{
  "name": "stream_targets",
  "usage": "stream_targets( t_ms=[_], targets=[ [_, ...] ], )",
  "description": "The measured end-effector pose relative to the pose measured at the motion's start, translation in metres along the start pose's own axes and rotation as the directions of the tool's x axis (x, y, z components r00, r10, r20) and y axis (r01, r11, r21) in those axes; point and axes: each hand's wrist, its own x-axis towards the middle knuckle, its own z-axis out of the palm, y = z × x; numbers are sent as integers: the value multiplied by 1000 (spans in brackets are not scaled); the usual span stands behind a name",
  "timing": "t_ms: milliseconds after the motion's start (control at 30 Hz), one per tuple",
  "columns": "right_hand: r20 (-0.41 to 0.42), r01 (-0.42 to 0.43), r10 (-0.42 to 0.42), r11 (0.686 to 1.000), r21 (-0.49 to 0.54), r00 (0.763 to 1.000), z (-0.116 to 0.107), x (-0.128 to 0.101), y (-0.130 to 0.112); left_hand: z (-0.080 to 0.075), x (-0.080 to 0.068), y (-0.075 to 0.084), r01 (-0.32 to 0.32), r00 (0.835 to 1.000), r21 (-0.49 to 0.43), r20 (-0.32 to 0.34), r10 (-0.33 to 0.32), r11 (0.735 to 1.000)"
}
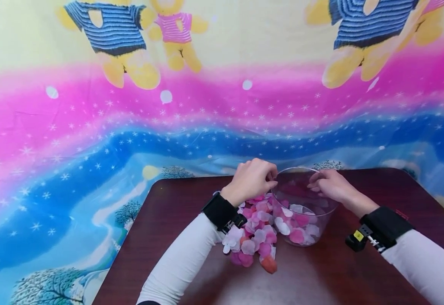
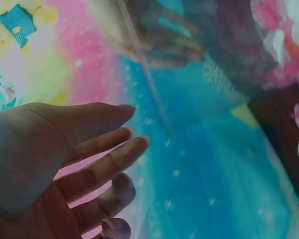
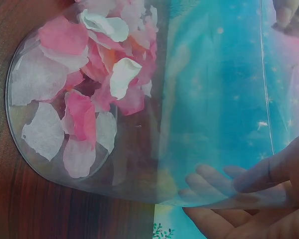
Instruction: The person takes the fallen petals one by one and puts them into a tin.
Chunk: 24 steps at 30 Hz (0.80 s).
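Head view looks down on a dark brown table [image 1: 161,237] set against a bright cloth backdrop [image 1: 92,127] printed with teddy bears, pink and blue bands and small white stars. A clear round bowl [image 1: 323,214] stands near the table's far edge, between the person's two hands, and it holds a loose layer of pink and white petals [image 1: 298,226]. More petals of the same kind lie in a heap on the table [image 1: 250,241] just beside the bowl, on the person's left. The left hand [image 1: 249,180] sits at the bowl's left rim with fingers curled over toward it — whether it pinches the rim or a petal cannot be told from here. Left wrist view shows that hand's fingers [image 2: 102,167] mostly straight and relaxed, with the rim a blurred line beyond them, apart from the fingertips. The right hand [image 1: 330,185] is at the bowl's right rim. Right wrist view shows its fingers [image 3: 209,179] inside the clear wall and the thumb [image 3: 271,167] outside — so it grips the bowl's wall. Both forearms wear white sleeves with a black band at each wrist.
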Motion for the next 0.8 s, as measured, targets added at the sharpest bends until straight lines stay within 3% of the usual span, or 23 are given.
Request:
stream_targets(
  t_ms=[200,367,533,800],
  targets=[
    [-1,-5,5,1000,-1,1000,0,0,0,-16,-15,-26,54,998,27,13,-54,998],
    [-2,-9,9,1000,-3,1000,-1,-1,-1,-17,-33,-51,106,992,85,60,-111,991],
    [-1,-5,5,1000,-5,1000,-2,-1,0,-6,-52,-69,136,978,155,139,-158,979],
    [-3,-5,5,1000,-19,1000,-1,0,0,30,-79,-82,89,957,157,259,-128,984]
  ],
)
